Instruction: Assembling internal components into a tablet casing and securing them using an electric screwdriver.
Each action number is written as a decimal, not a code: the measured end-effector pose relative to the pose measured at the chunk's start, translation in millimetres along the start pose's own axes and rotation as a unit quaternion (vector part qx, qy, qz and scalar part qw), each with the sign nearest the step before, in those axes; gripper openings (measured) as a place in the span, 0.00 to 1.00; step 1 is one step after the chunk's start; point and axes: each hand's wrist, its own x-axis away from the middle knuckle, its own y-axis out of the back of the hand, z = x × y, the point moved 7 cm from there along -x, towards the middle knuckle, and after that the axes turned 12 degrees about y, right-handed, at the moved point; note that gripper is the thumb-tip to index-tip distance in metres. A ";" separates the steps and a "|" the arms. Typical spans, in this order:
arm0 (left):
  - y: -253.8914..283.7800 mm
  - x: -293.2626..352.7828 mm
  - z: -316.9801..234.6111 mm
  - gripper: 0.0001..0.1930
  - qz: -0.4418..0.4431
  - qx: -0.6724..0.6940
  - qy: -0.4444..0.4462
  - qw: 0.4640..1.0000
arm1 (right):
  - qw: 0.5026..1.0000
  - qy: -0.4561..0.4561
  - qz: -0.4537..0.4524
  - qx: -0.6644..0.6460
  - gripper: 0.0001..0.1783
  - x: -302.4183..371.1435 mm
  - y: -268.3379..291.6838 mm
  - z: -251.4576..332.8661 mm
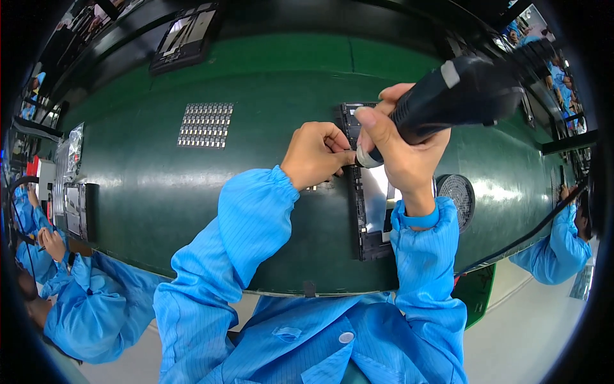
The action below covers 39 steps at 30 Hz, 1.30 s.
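Note:
A black electric screwdriver (pixel 460 93) is gripped in my right hand (pixel 412 157), its pale tip slanting down and left to the edge of a black tablet-like device frame (pixel 366 246). The frame lies on the green table and has a shiny silver panel inside. My left hand (pixel 313 153) is at the frame's left edge, thumb and fingers pinched together beside the screwdriver's tip. Whatever those fingers hold is hidden. Just below the left hand lie a few tiny metallic parts (pixel 312 188). My right forearm covers part of the frame.
Small parts in rows (pixel 204 125) lie left on the table (pixel 141 173). A round black dish (pixel 455 195) sits right of my forearm. Other device frames stand at the far left (pixel 185 38) and left edge (pixel 80 211). Co-workers sit left (pixel 96 313) and right (pixel 550 253); a black cable (pixel 524 235) runs right.

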 end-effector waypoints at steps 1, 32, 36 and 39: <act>-0.6 -1.5 1.3 0.08 -0.001 0.001 0.000 1.000 | 1.000 0.011 0.011 0.002 0.16 1.6 -3.7 3.7; -35.7 10.3 -20.8 0.51 0.139 -0.098 -0.081 0.982 | 0.963 -0.016 -0.242 0.118 0.17 45.5 199.7 49.9; -36.4 10.1 -24.8 0.49 0.140 -0.078 -0.071 0.985 | 0.967 -0.023 -0.225 0.114 0.17 45.9 200.3 42.1; -34.9 7.0 -22.6 0.49 0.132 -0.081 -0.077 0.985 | 0.969 -0.011 -0.219 0.115 0.17 43.3 197.4 39.9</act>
